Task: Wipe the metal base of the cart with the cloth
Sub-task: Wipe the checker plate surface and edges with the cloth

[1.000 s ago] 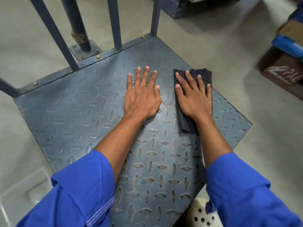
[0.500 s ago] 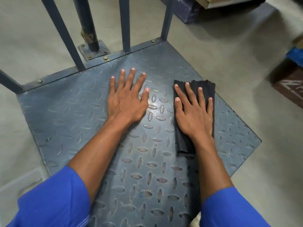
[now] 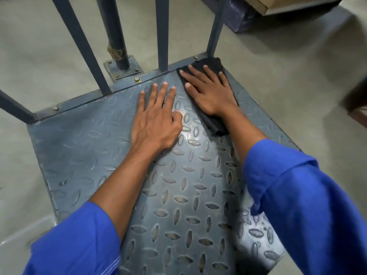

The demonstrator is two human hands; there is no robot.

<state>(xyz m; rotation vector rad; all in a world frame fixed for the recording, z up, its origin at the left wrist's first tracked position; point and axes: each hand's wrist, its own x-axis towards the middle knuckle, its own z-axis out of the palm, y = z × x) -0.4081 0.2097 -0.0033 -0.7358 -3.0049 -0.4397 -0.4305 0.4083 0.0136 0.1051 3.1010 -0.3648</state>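
Note:
The cart's metal base (image 3: 83,147) is a blue-grey checker plate that fills the middle of the head view. A black cloth (image 3: 213,65) lies flat at its far right corner, against the rail. My right hand (image 3: 206,90) presses on the cloth with straight, spread fingers; most of the cloth is hidden under the palm. My left hand (image 3: 156,118) rests flat on the bare plate just left of it, fingers straight and pointing toward the rail.
Upright blue bars (image 3: 162,32) and a round post (image 3: 115,30) rise from the base's far edge. Concrete floor (image 3: 39,46) surrounds the cart. Cardboard boxes (image 3: 278,4) stand at the top right, and a dark object (image 3: 357,104) at the right edge.
My right hand has slid the cloth away from me, up to the far right corner by the rail. My left hand stays flat on the plate beside it.

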